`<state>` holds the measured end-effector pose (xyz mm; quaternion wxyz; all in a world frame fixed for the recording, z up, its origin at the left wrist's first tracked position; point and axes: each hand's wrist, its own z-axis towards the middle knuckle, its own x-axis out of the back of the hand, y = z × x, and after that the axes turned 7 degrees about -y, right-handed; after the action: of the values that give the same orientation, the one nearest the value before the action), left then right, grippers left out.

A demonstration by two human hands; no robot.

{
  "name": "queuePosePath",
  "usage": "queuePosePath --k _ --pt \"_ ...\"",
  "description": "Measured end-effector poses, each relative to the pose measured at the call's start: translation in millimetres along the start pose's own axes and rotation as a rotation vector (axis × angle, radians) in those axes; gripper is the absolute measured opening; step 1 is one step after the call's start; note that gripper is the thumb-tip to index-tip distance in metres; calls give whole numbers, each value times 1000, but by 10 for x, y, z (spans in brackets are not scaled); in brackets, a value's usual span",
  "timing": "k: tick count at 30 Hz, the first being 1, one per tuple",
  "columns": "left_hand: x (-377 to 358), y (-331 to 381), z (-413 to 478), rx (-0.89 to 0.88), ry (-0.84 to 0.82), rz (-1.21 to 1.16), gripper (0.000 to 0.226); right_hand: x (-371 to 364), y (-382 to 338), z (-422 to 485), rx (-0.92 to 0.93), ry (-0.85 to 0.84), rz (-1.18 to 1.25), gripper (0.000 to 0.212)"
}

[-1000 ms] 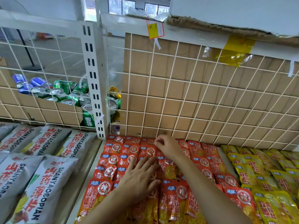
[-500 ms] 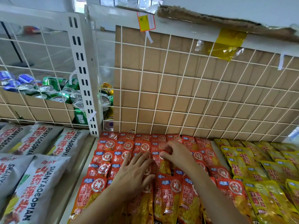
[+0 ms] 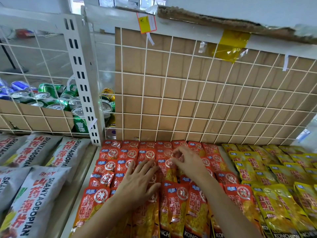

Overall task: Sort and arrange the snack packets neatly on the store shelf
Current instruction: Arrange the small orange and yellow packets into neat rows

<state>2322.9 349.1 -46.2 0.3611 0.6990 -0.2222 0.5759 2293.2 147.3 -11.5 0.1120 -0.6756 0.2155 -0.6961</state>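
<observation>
Red snack packets (image 3: pixel 120 153) lie in overlapping rows on the shelf, running from the wire back panel toward me. My left hand (image 3: pixel 139 182) rests flat on the middle rows, fingers spread, holding nothing. My right hand (image 3: pixel 187 160) sits just behind it with fingers curled. Its thumb and fingertips pinch the top of one red packet (image 3: pixel 169 170) in the centre column. Yellow packets (image 3: pixel 274 177) of the same kind fill the rows to the right.
Large grey-white snack bags (image 3: pixel 39 189) fill the left bay beyond a white divider. A white wire grid (image 3: pixel 188 100) backed with cardboard closes the rear. Drink cans (image 3: pixel 51 98) are piled behind the grid at left, beside a slotted upright post (image 3: pixel 82 83). An upper shelf (image 3: pixel 223 18) overhangs.
My right hand has drawn back from the rearmost row toward me, to the centre column beside my left hand. My left hand stays pressed flat. The view has tilted slightly upward.
</observation>
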Motion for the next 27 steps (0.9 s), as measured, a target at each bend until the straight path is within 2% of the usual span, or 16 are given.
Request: queuePosePath --k 2,6,9,12,15,20,27 --pt "15 5 -11 4 -18 -7 92 80 -13 -118 9 -6 1 20" --pt "17 -17 -7 -29 29 -39 98 181 -32 -443 38 -162 -30 19" --pt "39 -4 -24 -78 82 -64 79 130 -28 -648 59 -204 -89 27" --pt "50 31 -12 -124 129 -39 48 59 -33 -764 85 -194 -136 39" --pt "77 114 41 -202 159 -44 38 11 -31 -805 94 -176 -117 38" --pt "101 199 177 -234 66 -2 30 13 17 -803 99 -114 -32 19" --pt "196 230 364 -184 -85 2 17 59 28 -791 86 -139 -7 11"
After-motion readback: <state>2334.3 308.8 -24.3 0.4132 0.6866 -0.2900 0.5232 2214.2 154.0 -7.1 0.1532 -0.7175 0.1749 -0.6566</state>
